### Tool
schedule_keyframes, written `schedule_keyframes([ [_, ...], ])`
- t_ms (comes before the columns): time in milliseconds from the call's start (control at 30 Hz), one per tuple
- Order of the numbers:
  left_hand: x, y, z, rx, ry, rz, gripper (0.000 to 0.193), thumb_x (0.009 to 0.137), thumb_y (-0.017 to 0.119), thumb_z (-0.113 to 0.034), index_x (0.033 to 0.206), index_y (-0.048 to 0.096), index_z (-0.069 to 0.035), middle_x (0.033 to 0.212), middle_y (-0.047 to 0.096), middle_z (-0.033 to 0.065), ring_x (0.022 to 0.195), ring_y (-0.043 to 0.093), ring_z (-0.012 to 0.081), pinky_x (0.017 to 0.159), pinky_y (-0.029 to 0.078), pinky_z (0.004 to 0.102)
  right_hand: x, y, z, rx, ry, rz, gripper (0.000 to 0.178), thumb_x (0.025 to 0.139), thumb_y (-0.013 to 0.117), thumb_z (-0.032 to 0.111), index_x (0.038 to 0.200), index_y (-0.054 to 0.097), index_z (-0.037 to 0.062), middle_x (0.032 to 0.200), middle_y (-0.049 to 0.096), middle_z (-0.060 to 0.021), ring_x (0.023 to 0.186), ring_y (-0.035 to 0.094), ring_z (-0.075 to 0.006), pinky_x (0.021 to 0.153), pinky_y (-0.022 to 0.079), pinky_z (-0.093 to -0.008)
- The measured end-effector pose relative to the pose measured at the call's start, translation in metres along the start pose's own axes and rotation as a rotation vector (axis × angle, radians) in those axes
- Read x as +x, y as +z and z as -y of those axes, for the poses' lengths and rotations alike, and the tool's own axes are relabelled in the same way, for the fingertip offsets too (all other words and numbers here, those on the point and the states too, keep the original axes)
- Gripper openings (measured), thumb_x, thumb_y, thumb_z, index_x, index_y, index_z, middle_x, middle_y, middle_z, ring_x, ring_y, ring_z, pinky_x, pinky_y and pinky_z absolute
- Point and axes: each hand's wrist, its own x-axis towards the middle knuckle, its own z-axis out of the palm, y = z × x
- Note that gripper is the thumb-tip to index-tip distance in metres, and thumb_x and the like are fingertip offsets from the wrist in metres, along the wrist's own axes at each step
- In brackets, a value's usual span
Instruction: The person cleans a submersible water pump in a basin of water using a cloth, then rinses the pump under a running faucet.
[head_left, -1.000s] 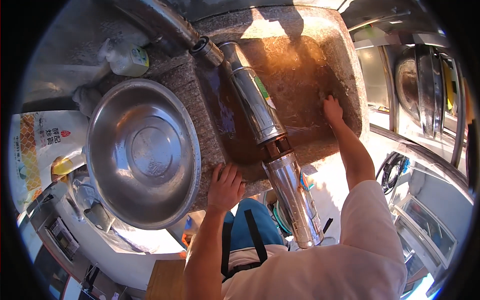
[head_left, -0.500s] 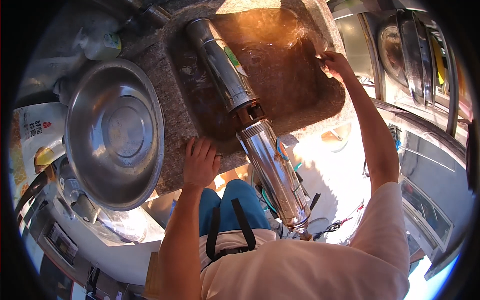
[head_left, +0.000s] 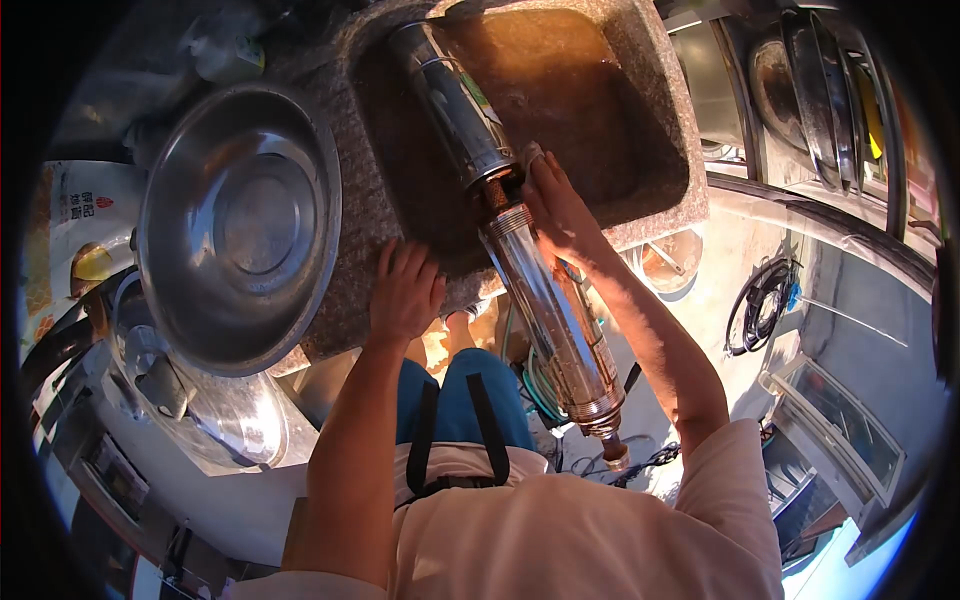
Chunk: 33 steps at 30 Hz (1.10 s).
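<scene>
A long shiny steel cylindrical pump (head_left: 555,320) lies slantwise over the near rim of a stone sink (head_left: 690,150). Its upper end is inside the sink, and a rusty neck (head_left: 497,192) parts its two steel sections. My right hand (head_left: 562,210) is against the pump's right side by this neck. Its fingers are bent together; whatever they may hold is hidden. My left hand (head_left: 405,290) lies flat on the sink's near rim, left of the pump, fingers a little apart and holding nothing. Brownish water (head_left: 540,60) stands in the sink.
Left of the sink sits a wide steel basin (head_left: 250,215), with a whitish bottle (head_left: 225,50) behind it and a printed bag (head_left: 95,215) beyond. Pans (head_left: 815,100) stand on a rack at the right. A coiled black cable (head_left: 758,310) lies on the floor.
My right hand has come from the sink's right side leftward to the pump's neck. The water's ripples have calmed. My left hand stays on the rim, and the view has shifted slightly.
</scene>
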Motion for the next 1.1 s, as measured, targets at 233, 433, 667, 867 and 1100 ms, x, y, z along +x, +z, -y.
schedule_keyframes([
  [233,-0.007,0.003,0.002,-0.002,-0.031,-0.010,0.025,0.090,0.056,-0.026,0.101,0.061,-0.005,0.120,0.057,0.0135,0.122,0.048,0.0281,0.114,0.026,0.0495,0.010,-0.030,0.047,0.589,0.603,0.012,0.028,0.096,0.051,0.012,0.118,0.056,-0.0039,0.094,0.063,-0.0206,0.079,0.066,-0.0292,0.068,0.052,-0.0337],
  [433,-0.006,-0.003,0.002,-0.036,-0.034,-0.040,0.023,0.089,0.058,-0.026,0.097,0.063,-0.006,0.118,0.057,0.0123,0.121,0.048,0.0271,0.113,0.027,0.0481,-0.002,-0.034,0.105,0.123,0.125,0.374,0.042,0.078,0.059,0.001,0.120,0.059,-0.0024,0.129,0.051,-0.0189,0.128,0.046,-0.0347,0.103,0.043,-0.0383],
  [667,-0.011,-0.001,0.003,-0.021,-0.060,-0.111,0.021,0.090,0.057,-0.026,0.096,0.064,-0.007,0.115,0.058,0.0106,0.121,0.048,0.0246,0.114,0.027,0.0454,0.072,-0.003,0.040,0.324,0.178,0.040,0.023,0.083,0.064,0.001,0.106,0.065,0.0004,0.097,0.064,-0.0127,0.091,0.063,-0.0324,0.075,0.051,-0.0350],
  [867,-0.007,-0.001,0.003,-0.002,-0.063,-0.091,0.025,0.092,0.053,-0.029,0.097,0.064,-0.008,0.113,0.058,0.0089,0.120,0.047,0.0229,0.115,0.024,0.0439,0.074,-0.057,-0.018,1.244,0.978,-0.112,0.031,0.090,0.069,0.013,0.117,0.061,-0.0012,0.106,0.067,-0.0089,0.092,0.067,-0.0179,0.080,0.056,-0.0307],
  [1100,-0.005,-0.005,0.002,-0.020,-0.048,-0.019,0.025,0.092,0.052,-0.029,0.098,0.064,-0.007,0.113,0.058,0.0091,0.118,0.048,0.0227,0.114,0.025,0.0439,0.049,-0.054,-0.004,1.664,0.929,-0.205,0.015,0.093,0.059,0.012,0.104,0.057,0.0017,0.113,0.063,-0.0162,0.115,0.060,-0.0335,0.101,0.048,-0.0565],
])
